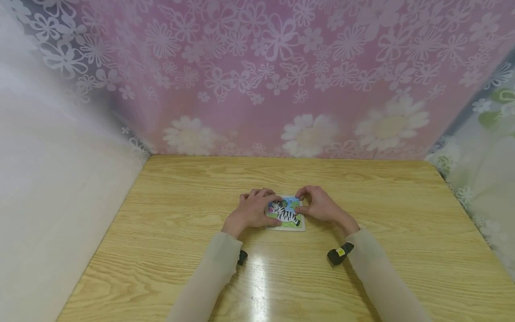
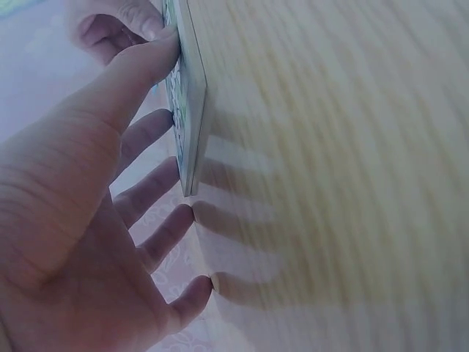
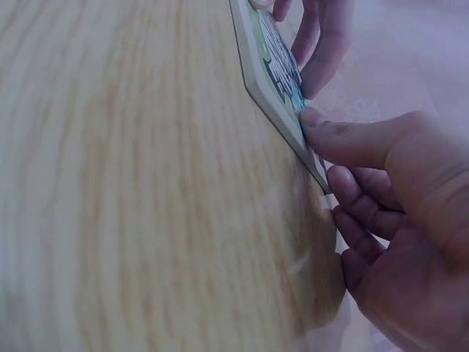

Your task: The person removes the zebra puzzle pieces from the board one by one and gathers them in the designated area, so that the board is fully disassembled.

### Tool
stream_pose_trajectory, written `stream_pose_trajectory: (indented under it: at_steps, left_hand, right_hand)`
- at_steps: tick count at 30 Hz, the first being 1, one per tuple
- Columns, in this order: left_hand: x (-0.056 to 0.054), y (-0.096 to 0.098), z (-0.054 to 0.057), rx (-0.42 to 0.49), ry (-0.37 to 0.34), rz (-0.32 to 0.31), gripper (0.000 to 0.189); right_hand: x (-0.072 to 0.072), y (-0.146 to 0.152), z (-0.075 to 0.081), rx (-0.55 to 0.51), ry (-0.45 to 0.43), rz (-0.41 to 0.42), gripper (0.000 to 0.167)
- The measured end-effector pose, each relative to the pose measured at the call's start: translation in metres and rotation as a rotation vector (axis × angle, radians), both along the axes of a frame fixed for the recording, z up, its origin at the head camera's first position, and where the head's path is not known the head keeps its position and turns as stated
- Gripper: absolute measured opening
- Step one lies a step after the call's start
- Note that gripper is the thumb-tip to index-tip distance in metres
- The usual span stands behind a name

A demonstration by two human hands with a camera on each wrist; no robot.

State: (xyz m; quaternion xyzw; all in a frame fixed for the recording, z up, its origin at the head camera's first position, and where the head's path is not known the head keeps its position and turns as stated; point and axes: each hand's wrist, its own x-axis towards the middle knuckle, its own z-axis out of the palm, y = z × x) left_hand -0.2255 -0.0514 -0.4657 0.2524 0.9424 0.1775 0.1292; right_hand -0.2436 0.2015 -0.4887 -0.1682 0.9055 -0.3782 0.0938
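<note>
A small square jigsaw puzzle (image 1: pixel 286 217) with a zebra picture lies flat on the table in a pale-edged tray (image 3: pixel 253 70). My left hand (image 1: pixel 254 210) spans its left side, the thumb (image 2: pixel 150 59) on its near part and the other fingers spread toward its far side. Two of those fingertips touch down on the tabletop past the board's corner. At the upper right, my right hand (image 1: pixel 319 205) pinches a blue and green puzzle piece (image 1: pixel 295 204) between thumb and index finger. Its remaining fingers curl at the board's right edge. The left hand covers part of the picture.
The wood-grain table (image 1: pixel 181 264) extends around the puzzle on every side. A pink floral cloth (image 1: pixel 241 89) hangs along its far edge, with pale fabric at the left and right. Dark wrist devices (image 1: pixel 339 254) sit near the sleeve cuffs.
</note>
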Motion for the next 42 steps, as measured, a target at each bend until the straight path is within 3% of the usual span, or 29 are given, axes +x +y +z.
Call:
stream_pose_trajectory:
  at_steps: [10, 19, 25, 35, 42]
  left_hand:
    - [0.001, 0.000, 0.001, -0.006, -0.003, -0.002, 0.068]
    - [0.001, 0.000, -0.001, 0.019, 0.001, 0.002, 0.068]
    - [0.002, 0.001, -0.002, 0.028, 0.013, 0.011, 0.069]
    - [0.007, 0.001, -0.005, 0.112, 0.024, -0.012, 0.052]
    - [0.009, 0.000, -0.007, 0.113, 0.006, -0.040, 0.042]
  right_hand:
    - [0.000, -0.002, -0.009, -0.143, -0.021, -0.043, 0.026]
    - [0.002, -0.002, -0.007, -0.188, -0.006, -0.028, 0.023]
    - [0.006, 0.004, -0.004, -0.218, 0.034, -0.066, 0.016]
    - [0.016, 0.034, 0.009, -0.204, 0.028, -0.154, 0.019]
    - [0.019, 0.063, 0.008, -0.172, 0.081, -0.180, 0.022]
